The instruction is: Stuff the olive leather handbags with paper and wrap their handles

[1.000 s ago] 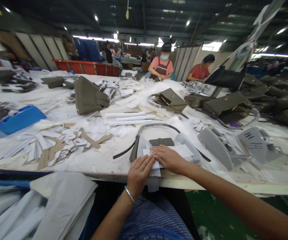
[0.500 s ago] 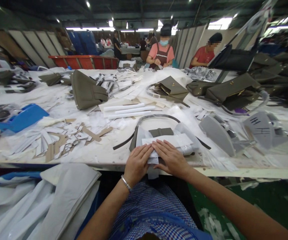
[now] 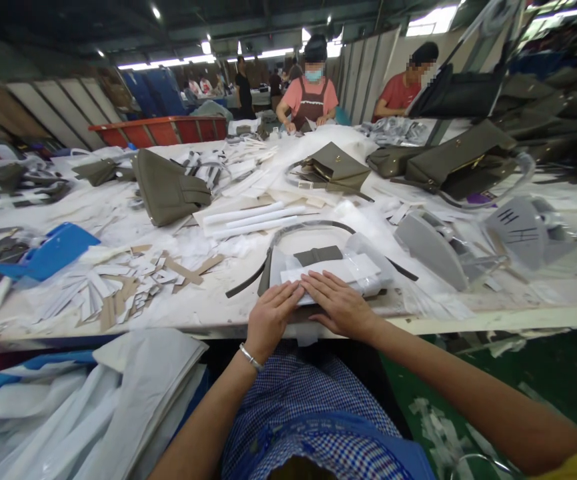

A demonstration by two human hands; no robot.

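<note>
An olive handbag (image 3: 318,255) lies on the worktable in front of me, partly covered by thin translucent wrapping and a white paper strip (image 3: 363,269). Its dark strap (image 3: 313,225) arches behind it, with loose ends out to both sides. My left hand (image 3: 274,310) lies flat on the near edge of the wrapping, fingers stretched out. Beside it my right hand (image 3: 338,303) rests palm down, fingers extended and thumb apart. The fingertips of both hands meet on the white strip. What lies under the palms is hidden.
Paper and card scraps (image 3: 118,280) and a blue dustpan-like piece (image 3: 51,250) lie left. More olive bags (image 3: 168,190) stand behind. Grey curved pieces (image 3: 431,247) are at right. White sheets (image 3: 138,380) hang below the table edge at left. Two people work across the table.
The view has tilted and shifted slightly. Both hands stay on the wrapped bag, and the translucent flap at the near edge now hangs lower. The person opposite has moved their hands apart.
</note>
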